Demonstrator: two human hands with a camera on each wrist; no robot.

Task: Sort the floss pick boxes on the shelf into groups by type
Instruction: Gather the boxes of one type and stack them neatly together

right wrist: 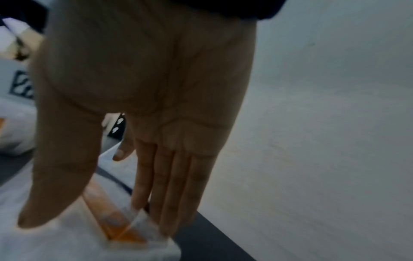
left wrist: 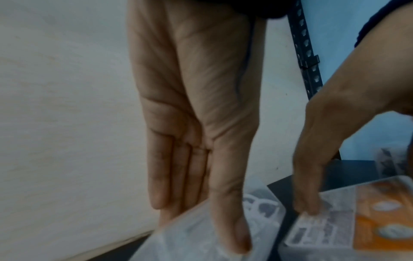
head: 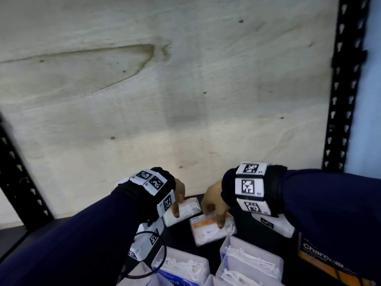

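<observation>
Two flat clear floss pick boxes lie at the back of the dark shelf (head: 181,237). My left hand (head: 177,207) (left wrist: 201,227) pinches the left box (head: 186,211) (left wrist: 178,247), thumb on its top, straight fingers behind its far edge. My right hand (head: 214,215) (right wrist: 98,224) holds the orange-labelled box (head: 208,230) (left wrist: 357,226) (right wrist: 67,247) the same way, thumb spread over the top and fingers down its far end. The two boxes lie side by side with a narrow gap between them.
Nearer the front edge stand clear boxes of white picks (head: 251,263), one with a blue label (head: 181,271). A black and orange charcoal box (head: 321,263) is at the right, a white pack (head: 276,226) under my right wrist. Plywood back wall (head: 165,100), black upright (head: 342,100).
</observation>
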